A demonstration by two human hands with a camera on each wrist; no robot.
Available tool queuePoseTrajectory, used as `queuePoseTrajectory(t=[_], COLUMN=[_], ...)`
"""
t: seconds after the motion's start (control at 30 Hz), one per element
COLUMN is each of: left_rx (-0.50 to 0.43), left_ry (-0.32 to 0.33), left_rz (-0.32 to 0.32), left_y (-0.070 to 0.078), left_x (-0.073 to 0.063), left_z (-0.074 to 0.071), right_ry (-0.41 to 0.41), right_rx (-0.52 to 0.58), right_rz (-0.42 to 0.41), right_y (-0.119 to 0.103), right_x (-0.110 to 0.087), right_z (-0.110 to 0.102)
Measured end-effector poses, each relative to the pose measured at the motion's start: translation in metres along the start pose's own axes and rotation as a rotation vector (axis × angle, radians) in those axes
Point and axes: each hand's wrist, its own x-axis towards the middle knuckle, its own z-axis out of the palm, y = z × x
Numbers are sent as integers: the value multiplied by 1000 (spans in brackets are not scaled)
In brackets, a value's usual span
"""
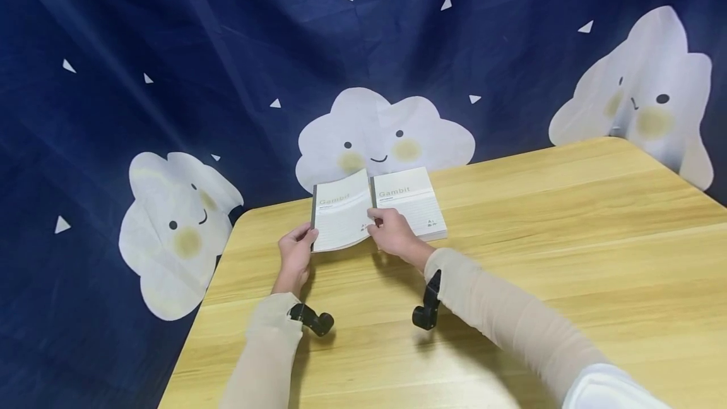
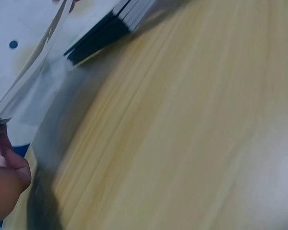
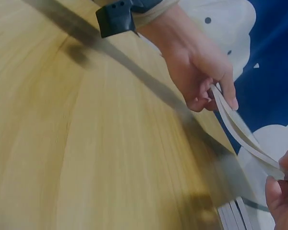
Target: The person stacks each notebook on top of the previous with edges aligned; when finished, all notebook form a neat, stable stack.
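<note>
A white notebook (image 1: pixel 341 212) with a dark spine and "Gambit" on its cover is held above the table, bowed along its length. My left hand (image 1: pixel 296 250) pinches it at the spine side, thumb on the cover. At the opposite edge, my right hand (image 1: pixel 392 231) pinches the lower corner. Just right of it lies a stack of similar notebooks (image 1: pixel 411 204), partly behind my right hand. In the left wrist view the raised notebook (image 2: pixel 38 52) shows edge-on beside the stack (image 2: pixel 110 33). The right wrist view shows both hands on the notebook (image 3: pixel 237 129), a gap under it.
The wooden table (image 1: pixel 545 232) stretches far to the right, its back edge near the notebooks. Behind it hangs a dark blue curtain (image 1: pixel 227 24) with white clouds and triangles. Black wrist cameras (image 1: pixel 427 308) stick out from both sleeves over the tabletop.
</note>
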Motion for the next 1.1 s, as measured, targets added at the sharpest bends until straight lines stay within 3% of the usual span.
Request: queuePoseTrajectory(t=[0.27,0.53,0.87,1.1], left_rx=[-17,-18,81,147], left_ry=[26,-3,-145,-245], left_rz=[42,60,80,91], left_y=[-2,-4,-8,-6], left_x=[-8,-13,-16,-19], left_z=[35,67,94,106], right_ry=[33,80,151,178], right_rx=[-75,-102,-115,-117], right_rz=[-28,-31,2,16], right_y=[15,31,46,58], right_x=[-6,-13,-17,-21], right_z=[-25,-47,-73,-85])
